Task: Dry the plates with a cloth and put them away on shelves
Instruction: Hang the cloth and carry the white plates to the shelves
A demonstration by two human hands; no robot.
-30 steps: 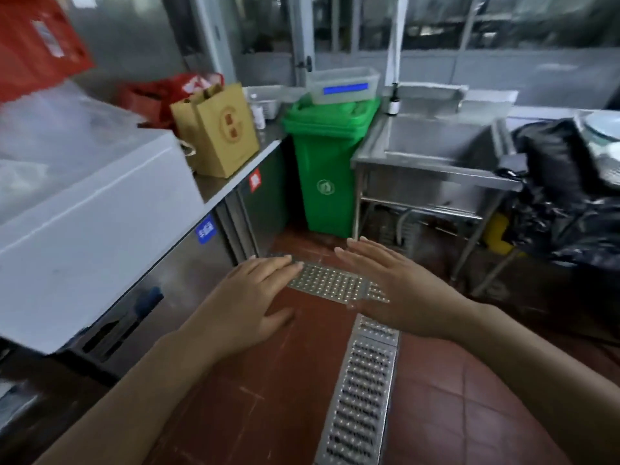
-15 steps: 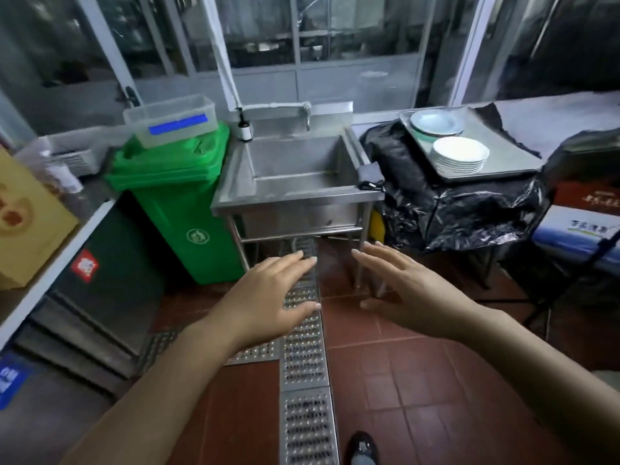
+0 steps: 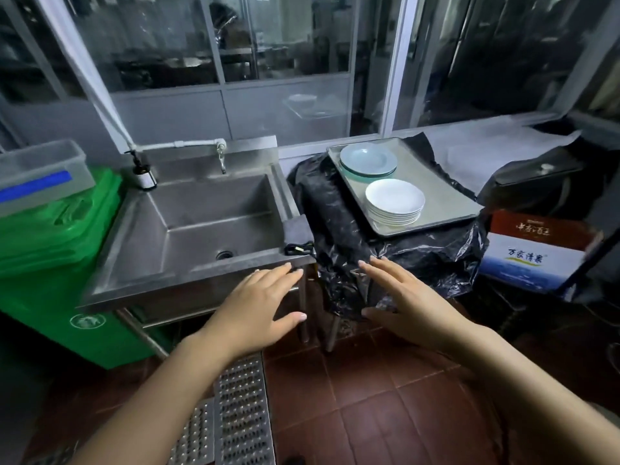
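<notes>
A stack of white plates [image 3: 394, 200] sits at the near end of a metal tray [image 3: 446, 199], and a few pale blue plates [image 3: 367, 160] are stacked at its far end. The tray rests on a stand wrapped in black plastic [image 3: 339, 226]. A dark grey cloth [image 3: 296, 230] lies on the sink's right front corner. My left hand [image 3: 258, 305] hovers flat, fingers straight, in front of the sink's front edge. My right hand [image 3: 404, 297] is held out flat in front of the black plastic. Both hands hold nothing.
A steel sink [image 3: 201, 226] with a tap [image 3: 220, 152] and a soap bottle [image 3: 145, 172] stands ahead. A green bin [image 3: 57, 236] with a clear box [image 3: 40, 176] on its lid is at the left. Cartons [image 3: 533, 253] sit at the right. A floor drain grate [image 3: 241, 411] runs below.
The view has swung right and closed in on the sink and the tray of plates. Both hands stay held out flat and empty in front of me.
</notes>
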